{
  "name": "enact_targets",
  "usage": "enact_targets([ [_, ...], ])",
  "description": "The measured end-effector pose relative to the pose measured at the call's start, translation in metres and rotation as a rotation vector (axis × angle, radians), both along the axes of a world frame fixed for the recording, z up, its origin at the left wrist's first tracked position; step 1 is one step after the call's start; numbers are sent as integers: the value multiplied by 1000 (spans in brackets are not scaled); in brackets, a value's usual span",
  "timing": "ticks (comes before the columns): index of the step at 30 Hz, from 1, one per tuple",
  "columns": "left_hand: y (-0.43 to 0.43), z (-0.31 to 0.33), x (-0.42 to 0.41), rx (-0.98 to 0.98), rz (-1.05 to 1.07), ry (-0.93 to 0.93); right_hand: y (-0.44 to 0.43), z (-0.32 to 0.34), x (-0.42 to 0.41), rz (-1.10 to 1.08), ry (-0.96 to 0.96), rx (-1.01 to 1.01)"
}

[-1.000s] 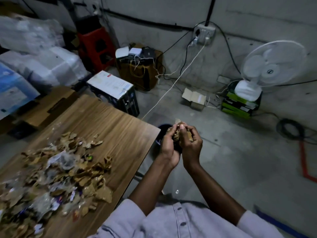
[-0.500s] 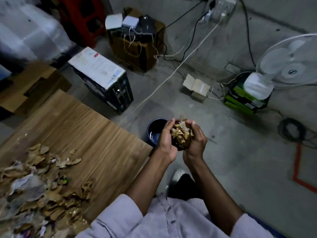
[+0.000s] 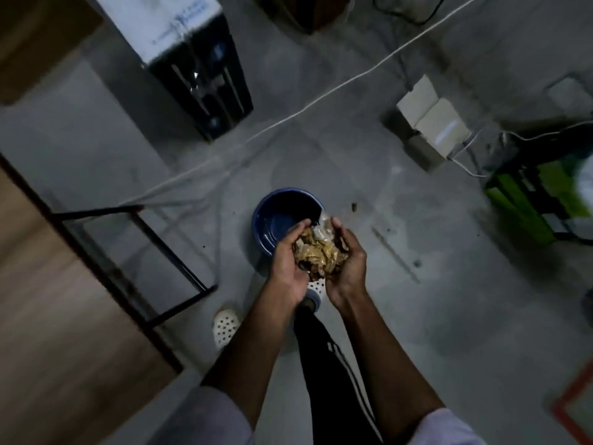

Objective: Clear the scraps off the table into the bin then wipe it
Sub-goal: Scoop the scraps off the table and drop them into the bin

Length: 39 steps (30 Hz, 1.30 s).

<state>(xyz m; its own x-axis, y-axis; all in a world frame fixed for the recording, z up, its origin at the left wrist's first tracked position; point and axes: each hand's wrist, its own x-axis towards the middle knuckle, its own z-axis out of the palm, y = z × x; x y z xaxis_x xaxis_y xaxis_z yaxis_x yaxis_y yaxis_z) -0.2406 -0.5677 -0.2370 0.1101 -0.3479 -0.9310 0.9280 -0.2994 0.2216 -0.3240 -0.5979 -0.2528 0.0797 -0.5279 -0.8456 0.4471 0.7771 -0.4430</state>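
Two forearms extended; left hand (image 3: 286, 268) and right hand (image 3: 349, 266) cupped together — cradling scraps (image 3: 321, 252), over bin (image 3: 272, 224)

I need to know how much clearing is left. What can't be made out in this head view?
- Head view: the brown wooden table is cut off by the left edge; whatever lies on the rest is unseen.
- Round dark-blue bin: near side hidden by the left hand, right hand and the crumpled brown paper scraps they cup; inside too dark.
- White-topped black box: print smeared by motion blur.
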Motion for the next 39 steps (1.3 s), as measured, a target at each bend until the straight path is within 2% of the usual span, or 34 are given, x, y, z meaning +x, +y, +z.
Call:
enact_targets([
  [5,-19,-75,9,120,56,28,-24,-88,6,154,12,102],
  [11,-29,-144,26,202,-22,12,-38,-161,21,208,-7,155],
  [15,-21,-160,41,204,-24,21,-45,-181,29,259,67,188],
  [20,-17,-144,49,275,-66,30,-50,-181,31,333,92,241],
  [24,-11,-123,47,293,-1,19,-44,-161,33,405,67,239],
  [26,-8,-109,45,287,45,4,-42,-137,34,421,140,217],
  [31,2,-43,32,328,2,-83,-24,-60,32,442,230,146],
  [35,18,37,30,115,-12,-63,-1,18,34,446,222,56],
  [39,55,118,49,-78,-12,-134,37,108,47,475,185,-119],
])
